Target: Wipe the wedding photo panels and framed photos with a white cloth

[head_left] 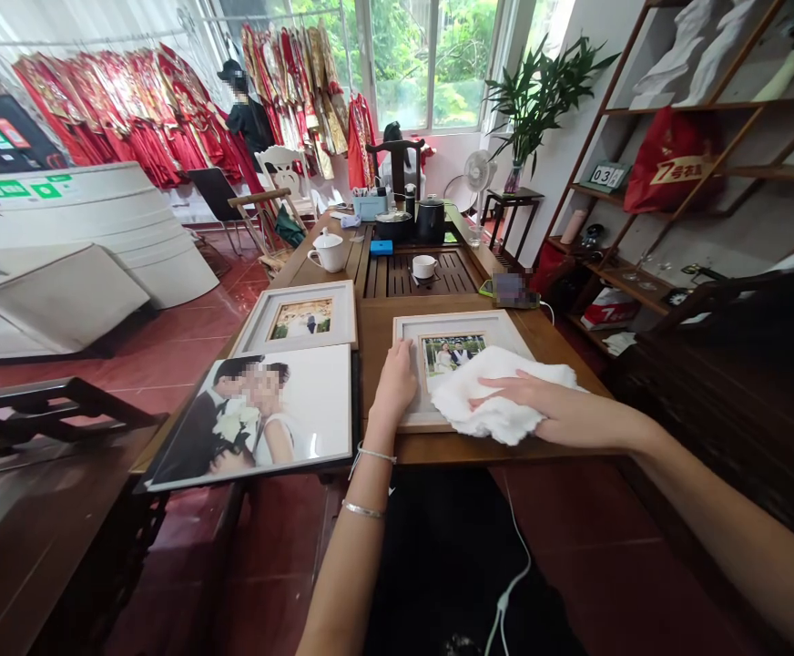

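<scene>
A light picture frame (452, 322) with a small wedding photo lies flat on the wooden table near its front edge. My left hand (395, 383) is closed on the left side of this frame. In my right hand (540, 405) is a white cloth (483, 366), pressed against the frame's right part and hiding its lower right corner. My right fingers rest on top of the cloth, partly sunk in its folds. To the left lie a large photo panel (315, 392) of a couple and, behind it, another framed photo (343, 310).
On the wooden table (376, 319) stand a white lidded cup (329, 251), a slatted tea tray (390, 278) with a small white cup (424, 266), a black kettle (431, 220) and a phone (514, 292). A shelf rack (684, 109) rises at right. People are near the window.
</scene>
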{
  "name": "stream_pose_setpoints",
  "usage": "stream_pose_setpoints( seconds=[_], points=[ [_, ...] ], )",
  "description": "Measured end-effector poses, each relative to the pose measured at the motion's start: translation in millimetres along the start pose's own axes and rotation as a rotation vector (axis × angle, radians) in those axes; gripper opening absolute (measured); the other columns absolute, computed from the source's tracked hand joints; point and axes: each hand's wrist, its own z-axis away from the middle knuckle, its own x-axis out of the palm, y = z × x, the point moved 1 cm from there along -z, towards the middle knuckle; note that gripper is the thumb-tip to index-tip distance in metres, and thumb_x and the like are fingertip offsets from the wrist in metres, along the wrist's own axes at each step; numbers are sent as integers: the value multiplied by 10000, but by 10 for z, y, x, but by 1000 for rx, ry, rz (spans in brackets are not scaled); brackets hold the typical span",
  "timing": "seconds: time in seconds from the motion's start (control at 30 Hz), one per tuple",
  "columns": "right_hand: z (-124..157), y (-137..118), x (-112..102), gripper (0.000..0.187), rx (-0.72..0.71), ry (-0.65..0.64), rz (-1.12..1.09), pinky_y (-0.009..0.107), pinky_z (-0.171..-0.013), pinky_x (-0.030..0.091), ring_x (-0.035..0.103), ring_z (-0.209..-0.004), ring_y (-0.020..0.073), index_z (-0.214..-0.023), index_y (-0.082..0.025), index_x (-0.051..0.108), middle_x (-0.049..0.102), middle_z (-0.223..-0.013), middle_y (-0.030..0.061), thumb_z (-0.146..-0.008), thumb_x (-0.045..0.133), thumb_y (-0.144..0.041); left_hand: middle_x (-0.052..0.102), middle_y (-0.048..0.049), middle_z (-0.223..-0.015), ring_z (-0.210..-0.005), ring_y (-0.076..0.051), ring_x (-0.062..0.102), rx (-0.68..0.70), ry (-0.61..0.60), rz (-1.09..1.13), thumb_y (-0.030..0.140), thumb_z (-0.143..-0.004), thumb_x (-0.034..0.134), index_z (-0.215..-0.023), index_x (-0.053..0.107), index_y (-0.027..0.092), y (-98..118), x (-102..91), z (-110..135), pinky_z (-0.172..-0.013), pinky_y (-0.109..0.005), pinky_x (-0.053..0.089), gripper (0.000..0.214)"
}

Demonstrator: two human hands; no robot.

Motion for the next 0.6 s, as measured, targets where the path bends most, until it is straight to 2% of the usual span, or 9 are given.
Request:
stream_pose_setpoints(
  seconds=[0.1, 0.23, 0.37, 0.5, 0.6],
  points=[
    [203, 65, -10, 481, 93, 94, 101, 484, -1097, 298, 452, -1284, 275, -1186, -233, 637, 590, -1311, 66, -778, 425, -94, 447, -179, -1425, -1393, -244, 330, 14, 5, 3, -75, -729, 338, -1270, 459, 112, -5, 11, 8, -1150, -436, 282, 585],
    [215, 267, 50, 564, 246, 187, 259, 539, -1105, 257, 380, -1339, 268, -1229, -206, 602, 578, -1322, 92, -716, 415, -66, 465, -166, -1411, -1398, -244, 321, 37, 5, 5, -85, -721, 335, -1239, 476, 136, -6, 15, 11, -1149, -465, 275, 580],
    [-62, 509, 53, 606, 344, 265, 338, 592, -1089, 236, 308, -1377, 280, -1297, -189, 545, 562, -1342, 96, -719, 406, -73, 452, -186, -1417, -1408, -245, 302, 18, -15, -3, -105, -715, 315, -1231, 480, 124, 17, -7, 18, -1155, -472, 249, 587],
    [-457, 755, -35, 577, 444, 387, 331, 636, -1070, 216, 294, -1375, 303, -1332, -164, 501, 533, -1368, 120, -768, 397, -91, 449, -221, -1406, -1410, -256, 295, 6, -37, -20, -103, -731, 304, -1217, 483, 93, 30, -23, 25, -1143, -480, 263, 554],
    [-719, 863, -104, 567, 500, 420, 307, 686, -1035, 207, 289, -1373, 326, -1352, -145, 470, 500, -1391, 154, -794, 381, -96, 465, -207, -1396, -1407, -250, 300, 20, -28, -29, -105, -730, 307, -1201, 491, 104, 19, -17, 23, -1139, -476, 275, 547]
  ],
)
